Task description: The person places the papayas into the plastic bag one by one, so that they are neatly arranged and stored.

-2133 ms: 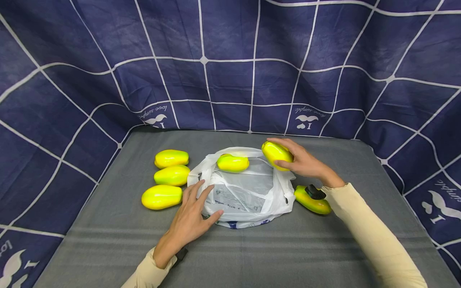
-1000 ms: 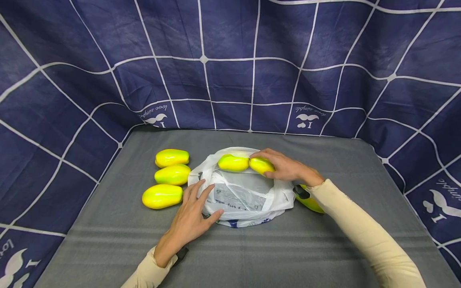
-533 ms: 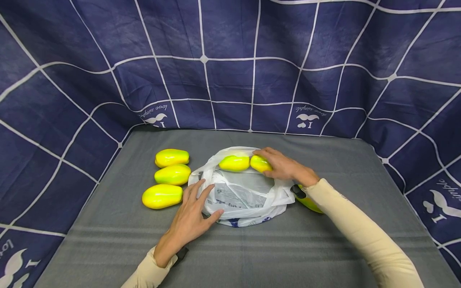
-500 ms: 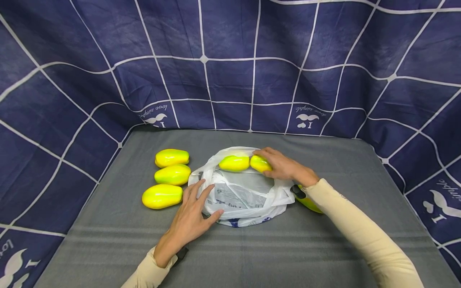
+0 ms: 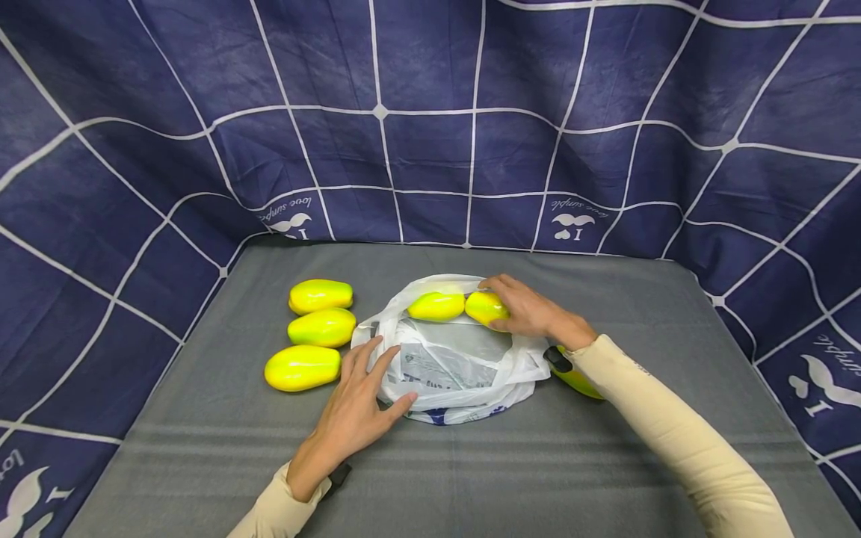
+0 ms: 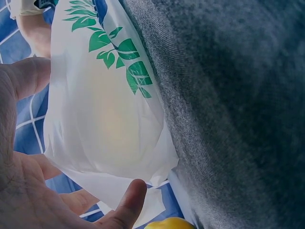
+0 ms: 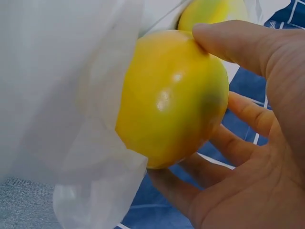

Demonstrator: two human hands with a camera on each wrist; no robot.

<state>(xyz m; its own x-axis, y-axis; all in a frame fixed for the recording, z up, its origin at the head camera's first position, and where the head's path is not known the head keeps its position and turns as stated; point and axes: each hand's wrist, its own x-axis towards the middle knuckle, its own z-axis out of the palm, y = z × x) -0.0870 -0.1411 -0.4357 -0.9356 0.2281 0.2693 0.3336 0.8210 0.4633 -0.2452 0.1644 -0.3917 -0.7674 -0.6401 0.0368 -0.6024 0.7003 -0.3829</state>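
A white plastic bag (image 5: 464, 385) lies with its mouth spread wide. At its far side, inside the mouth, one yellow-green papaya (image 5: 436, 306) rests crosswise. My right hand (image 5: 531, 308) grips a second papaya (image 7: 174, 100) at the bag's far right rim, thumb on top and fingers round the side; its end points at the first papaya. In the right wrist view, bag film covers part of it. My left hand (image 5: 359, 411) is spread at the near left rim, fingers straight and touching the bag. The left wrist view shows the bag's green leaf print beside the hand.
Left of the bag, three papayas (image 5: 321, 327) lie in a column on the grey cloth-covered table (image 5: 471, 478). Another papaya (image 5: 580, 382) lies to the right, partly under my right wrist. A dark blue checked curtain (image 5: 430, 157) encloses the back and sides.
My right hand has carried its papaya leftward and down from the right rim into the bag's mouth, beside the first one. It has barely moved in the last half second; the left hand stays put.
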